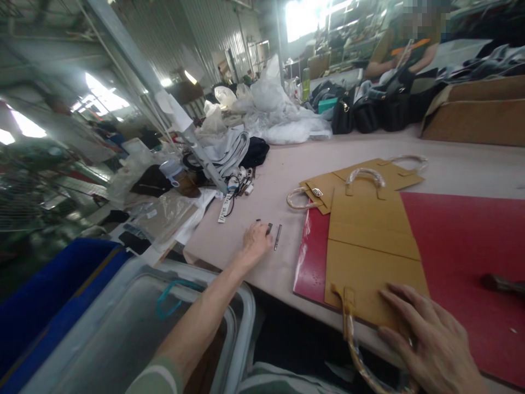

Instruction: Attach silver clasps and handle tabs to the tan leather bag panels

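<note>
My left hand (258,241) reaches to the table with its fingers curled round a short dark metal piece (269,229), mostly hidden by the fingers. Just right of it lies a thin metal rod (278,237). Fingers spread, my right hand (430,334) rests on the lower part of a tan bag panel (371,230), which lies flat on a red board (467,246). A plastic-wrapped handle (366,174) is attached at the panel's far end. Another wrapped handle (355,350) hangs over the near edge. Behind it lies a second tan bag piece (381,169) with a metal clasp.
A grey plastic bin (246,312) and a blue bin (53,295) stand below the table at left. A dark tool (502,283) lies on the board. Black bags (369,112), a cardboard box (476,112) and plastic wrapping (279,115) line the back. A person (410,49) sits beyond.
</note>
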